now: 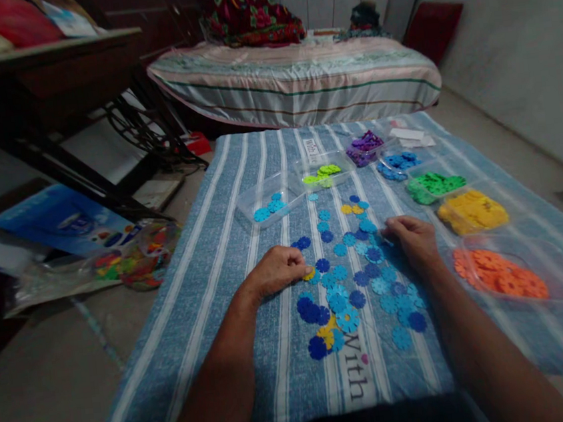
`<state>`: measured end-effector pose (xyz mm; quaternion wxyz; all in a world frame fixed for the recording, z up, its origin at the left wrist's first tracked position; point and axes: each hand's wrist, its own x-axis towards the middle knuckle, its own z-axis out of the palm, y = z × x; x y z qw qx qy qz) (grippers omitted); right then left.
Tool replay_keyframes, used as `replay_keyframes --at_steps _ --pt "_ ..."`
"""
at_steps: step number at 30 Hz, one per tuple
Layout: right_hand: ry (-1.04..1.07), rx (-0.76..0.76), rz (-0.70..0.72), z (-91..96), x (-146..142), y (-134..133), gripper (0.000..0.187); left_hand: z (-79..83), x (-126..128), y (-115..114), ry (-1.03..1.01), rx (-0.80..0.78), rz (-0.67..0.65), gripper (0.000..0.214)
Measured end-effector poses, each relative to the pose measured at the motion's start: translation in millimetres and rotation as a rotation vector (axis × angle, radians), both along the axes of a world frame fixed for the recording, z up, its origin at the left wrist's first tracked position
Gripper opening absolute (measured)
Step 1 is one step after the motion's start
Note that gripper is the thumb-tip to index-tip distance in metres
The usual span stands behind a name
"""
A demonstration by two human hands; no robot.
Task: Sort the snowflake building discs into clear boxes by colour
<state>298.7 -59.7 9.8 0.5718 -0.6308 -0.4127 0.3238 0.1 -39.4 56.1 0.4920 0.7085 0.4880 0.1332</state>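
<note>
My left hand (280, 269) is closed at the left side of a loose spread of notched plastic discs, its thumb and finger pinching a yellow disc (309, 274). My right hand (413, 236) rests on the cloth at the right of the spread. Its fingers are curled together, and what they hold, if anything, is too small to make out. Between the hands lie several light blue discs (348, 318), mixed with dark blue discs (308, 310) and a few yellow discs (327, 335).
Clear plastic boxes of sorted discs curve around the spread: light blue box (247, 209), lime discs (328, 171), purple discs (365, 148), blue discs (398, 164), green discs (437, 185), yellow discs (473, 211) and orange discs (499, 273). A bed (297, 75) stands beyond the striped tablecloth (206, 259).
</note>
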Motion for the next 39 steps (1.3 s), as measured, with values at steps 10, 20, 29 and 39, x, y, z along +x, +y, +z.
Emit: replay_keyframes --at_steps 10,20,29,39 --pt "-0.583 0.397 0.383 16.0 -41.6 -19.8 0.014 -1.3 21.9 -11.5 -0.160 -0.018 0.063 0.020" --pt "-0.537 0.404 0.747 22.7 -76.7 -27.7 0.022 1.6 29.4 -19.0 -0.232 -0.018 0.016 0.018" --pt "0.096 0.071 0.166 29.3 -19.3 -4.8 0.022 -1.1 13.3 -5.7 -0.107 0.120 0.104 0.020" --pt "0.458 0.106 -0.175 23.0 20.6 9.1 0.020 -3.3 9.0 -2.1 0.098 0.233 0.046 0.017"
